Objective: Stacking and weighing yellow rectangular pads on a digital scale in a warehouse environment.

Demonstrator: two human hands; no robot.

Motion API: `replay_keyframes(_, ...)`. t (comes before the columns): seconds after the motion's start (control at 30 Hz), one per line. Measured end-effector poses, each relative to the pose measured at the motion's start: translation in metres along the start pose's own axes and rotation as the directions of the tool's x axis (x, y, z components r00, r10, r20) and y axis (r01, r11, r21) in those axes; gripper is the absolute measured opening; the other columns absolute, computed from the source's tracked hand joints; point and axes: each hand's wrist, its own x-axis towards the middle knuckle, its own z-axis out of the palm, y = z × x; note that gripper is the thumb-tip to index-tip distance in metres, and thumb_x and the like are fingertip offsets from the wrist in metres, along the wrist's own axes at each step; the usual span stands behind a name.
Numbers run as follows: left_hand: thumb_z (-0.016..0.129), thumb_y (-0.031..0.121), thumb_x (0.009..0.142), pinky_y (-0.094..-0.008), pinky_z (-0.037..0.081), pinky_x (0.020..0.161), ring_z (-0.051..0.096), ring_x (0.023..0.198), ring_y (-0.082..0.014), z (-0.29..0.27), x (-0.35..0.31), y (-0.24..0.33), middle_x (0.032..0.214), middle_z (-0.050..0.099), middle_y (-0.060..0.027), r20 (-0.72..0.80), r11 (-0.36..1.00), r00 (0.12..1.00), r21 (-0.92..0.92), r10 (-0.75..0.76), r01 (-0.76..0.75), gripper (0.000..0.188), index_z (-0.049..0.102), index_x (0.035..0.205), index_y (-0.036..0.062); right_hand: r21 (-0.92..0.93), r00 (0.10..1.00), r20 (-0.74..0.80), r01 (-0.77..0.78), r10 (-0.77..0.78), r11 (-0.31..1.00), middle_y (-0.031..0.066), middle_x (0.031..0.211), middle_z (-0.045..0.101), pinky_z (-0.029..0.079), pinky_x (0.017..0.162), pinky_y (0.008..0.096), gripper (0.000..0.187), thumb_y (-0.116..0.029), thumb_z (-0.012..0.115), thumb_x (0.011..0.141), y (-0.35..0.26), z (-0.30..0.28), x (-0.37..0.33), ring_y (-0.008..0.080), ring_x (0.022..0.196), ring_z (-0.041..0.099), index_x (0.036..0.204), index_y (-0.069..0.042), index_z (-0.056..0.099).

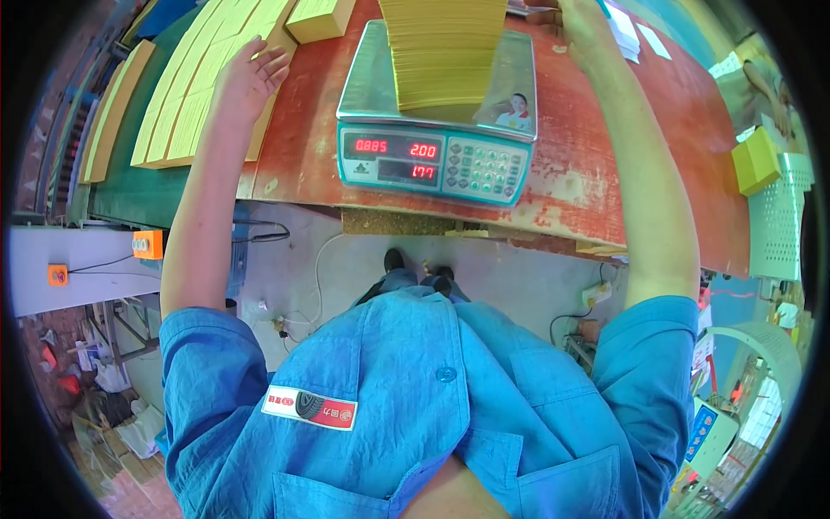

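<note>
A tall stack of yellow paper [445,52] stands on the metal pan of a teal and white digital scale [488,167], whose red displays are lit. My left hand [251,78] is raised to the left of the scale, fingers loosely bent and apart, holding nothing. It is nearest to the rows of yellow paper stacks [186,91]. To the right of the tall stack, my right hand [566,22] reaches the top edge of the view, partly cut off. Its fingers point left, spread and apart from the paper, with nothing seen in them.
The scale sits on a worn red table [579,147], with a green surface [130,186] to its left. White sheets [622,35] lie at the far right. A yellow block [756,162] rests on a perforated pale-green box [774,229]. At the right edge another person [752,86] is partly visible.
</note>
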Motion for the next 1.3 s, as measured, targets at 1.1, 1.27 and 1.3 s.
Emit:
replay_keyframes(1.1,0.065,0.021,0.081,-0.0433,0.051,0.081,0.063,0.091,-0.0339,-0.001,0.261,-0.029,0.093,0.066,-0.0149,0.704,-0.277,0.68,0.708,0.206,-0.65,0.019,0.066,0.092,0.0053,0.195,0.768,-0.553,-0.26,0.325,0.946,0.003,0.085,0.061,0.042,0.063,0.0238,0.033,-0.03,0.055,0.093,0.126,-0.123,-0.168,0.0119,0.069,0.056,0.11,-0.003,0.061)
replay_keyframes(1.27,0.063,0.016,0.081,-0.0444,0.051,0.078,0.064,0.09,-0.0335,-0.006,0.266,-0.023,0.089,0.064,-0.016,0.798,-0.389,0.6,0.568,0.047,-0.725,0.015,0.063,0.085,0.0022,0.206,0.774,-0.554,-0.228,0.305,0.952,0.0026,0.084,0.06,0.042,0.061,0.0239,0.03,-0.029,0.053,0.095,0.112,-0.079,-0.16,0.0114,0.068,0.056,0.11,-0.003,0.061)
replay_keyframes(1.3,0.06,0.014,0.082,-0.044,0.052,0.077,0.064,0.088,-0.0336,-0.009,0.268,-0.025,0.088,0.064,-0.016,0.808,-0.424,0.589,0.54,0.02,-0.727,0.011,0.062,0.083,0.0028,0.213,0.779,-0.551,-0.213,0.298,0.953,0.0029,0.085,0.06,0.041,0.06,0.0237,0.03,-0.027,0.049,0.098,0.109,-0.072,-0.159,0.0116,0.069,0.056,0.111,-0.002,0.059)
